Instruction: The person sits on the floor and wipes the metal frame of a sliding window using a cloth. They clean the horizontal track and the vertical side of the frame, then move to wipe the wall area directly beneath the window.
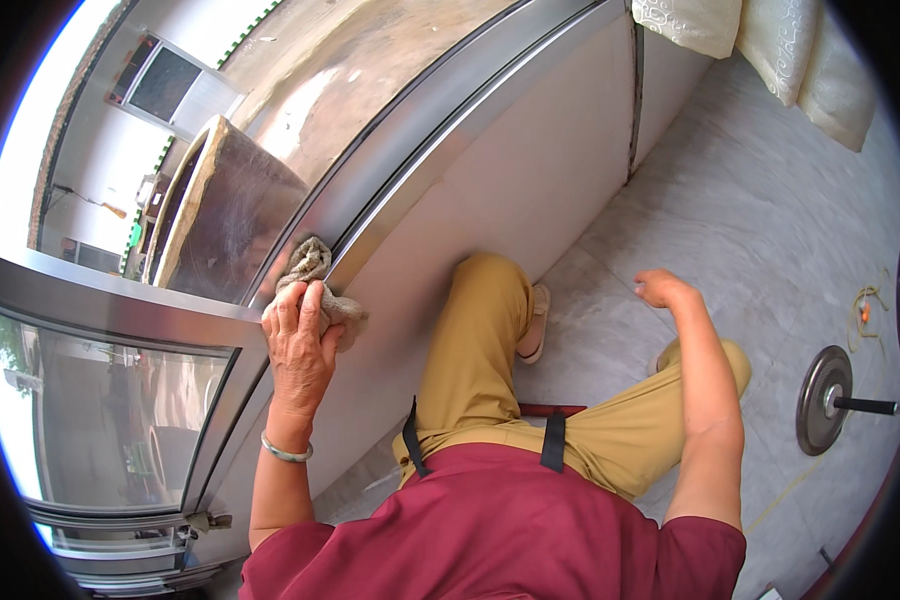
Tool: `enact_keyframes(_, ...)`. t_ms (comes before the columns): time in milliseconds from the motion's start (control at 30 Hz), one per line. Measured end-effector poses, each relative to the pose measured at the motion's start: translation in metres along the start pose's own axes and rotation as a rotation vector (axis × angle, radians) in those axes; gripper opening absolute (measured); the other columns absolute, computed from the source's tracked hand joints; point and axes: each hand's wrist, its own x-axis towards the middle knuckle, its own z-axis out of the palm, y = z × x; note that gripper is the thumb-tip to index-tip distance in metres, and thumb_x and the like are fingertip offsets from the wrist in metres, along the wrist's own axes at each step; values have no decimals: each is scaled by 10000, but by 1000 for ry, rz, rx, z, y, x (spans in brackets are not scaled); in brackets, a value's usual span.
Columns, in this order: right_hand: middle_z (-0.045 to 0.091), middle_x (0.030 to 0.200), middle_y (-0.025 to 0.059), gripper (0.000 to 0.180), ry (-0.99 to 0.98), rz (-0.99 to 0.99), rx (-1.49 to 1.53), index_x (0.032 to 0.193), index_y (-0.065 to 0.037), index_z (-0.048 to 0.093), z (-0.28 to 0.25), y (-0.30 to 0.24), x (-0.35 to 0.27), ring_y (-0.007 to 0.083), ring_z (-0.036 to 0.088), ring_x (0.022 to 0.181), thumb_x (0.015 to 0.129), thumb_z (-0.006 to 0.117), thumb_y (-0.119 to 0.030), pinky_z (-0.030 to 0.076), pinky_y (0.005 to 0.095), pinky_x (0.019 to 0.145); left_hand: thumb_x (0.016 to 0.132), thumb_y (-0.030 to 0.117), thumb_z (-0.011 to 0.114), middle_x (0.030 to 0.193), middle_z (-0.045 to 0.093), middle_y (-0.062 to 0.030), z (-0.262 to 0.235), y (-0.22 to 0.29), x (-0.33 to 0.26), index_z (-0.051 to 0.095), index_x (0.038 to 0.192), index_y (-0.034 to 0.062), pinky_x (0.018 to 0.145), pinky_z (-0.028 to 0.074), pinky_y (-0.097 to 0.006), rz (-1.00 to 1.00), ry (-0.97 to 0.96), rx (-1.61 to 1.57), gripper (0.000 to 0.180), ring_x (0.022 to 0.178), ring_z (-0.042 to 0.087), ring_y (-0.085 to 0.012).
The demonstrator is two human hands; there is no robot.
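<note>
My left hand (300, 335) presses a crumpled beige cloth (315, 275) against the grey metal window frame (400, 170), at the lower rail below the glass pane (240, 210). A silver bangle sits on that wrist. My right hand (662, 288) hangs free over the grey tiled floor (770, 230) with fingers loosely curled and nothing in it. I am seated or crouched close to the white wall panel (510, 170) under the window, in tan trousers and a maroon top.
A round weight plate on a bar (826, 400) lies on the floor at the right, with a small orange cord (865, 310) beyond it. Cream patterned curtains (770, 35) hang at the top right. A second glass pane (120, 410) is at the lower left.
</note>
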Motion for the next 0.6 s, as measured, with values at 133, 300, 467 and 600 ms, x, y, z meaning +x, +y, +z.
enact_keyframes(133,600,1325,179,403,10,-22,-32,1336,-86,573,5,3,4,369,545,1248,971,561,-254,452,422,1036,688,16,772,1354,455,-140,-15,9,1,508,1356,55,1102,336,-498,39,-44,60,720,1289,420,-372)
enact_keyframes(300,610,1299,191,373,-3,23,-34,1304,-75,589,6,-3,-15,370,557,1229,977,545,-248,465,431,1018,705,41,765,1383,429,-153,-19,-1,-4,436,1416,65,1061,367,-500,144,-152,152,784,1277,421,-386)
enact_keyframes(467,635,1247,194,339,-32,17,-105,1252,-52,605,11,-19,-22,373,579,1191,984,540,-250,481,448,985,754,107,751,1316,445,-174,15,-14,3,367,1451,63,941,433,-486,187,-52,288,797,1111,490,-367)
enact_keyframes(600,658,1188,194,301,3,-69,-121,1202,-41,616,14,-28,-22,379,603,1144,978,560,-234,497,460,946,733,124,779,1254,470,-169,15,-13,13,371,1430,44,913,444,-489,206,-64,274,811,1044,511,-364)
